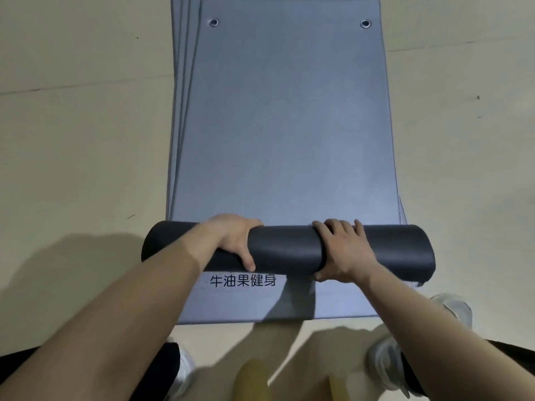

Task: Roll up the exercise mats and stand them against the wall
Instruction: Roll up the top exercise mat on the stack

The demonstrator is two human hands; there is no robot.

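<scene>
Here, I am looking down on a pale floor (72,125) that is filling most of the view. A stack of grey-blue mats (289,125) is lying flat on it, running from near to far, with extra edges showing along its left side. The top mat is partly wound into a dark roll (286,247) that is lying crosswise at the near end, resting on the flat mats beneath. Both bare forearms are reaching in from the near edge. The left hand (234,241) is gripping the roll left of centre, fingers curling over the far side and thumb pressing the near face. The right hand (344,250) is clasping the roll right of centre in the same way. White shoes (385,366) are showing near the bottom. Black printed lettering (242,280) is sitting on the flat mat just nearer than the roll. Two metal eyelets (213,22) are sitting at the far corners.
</scene>
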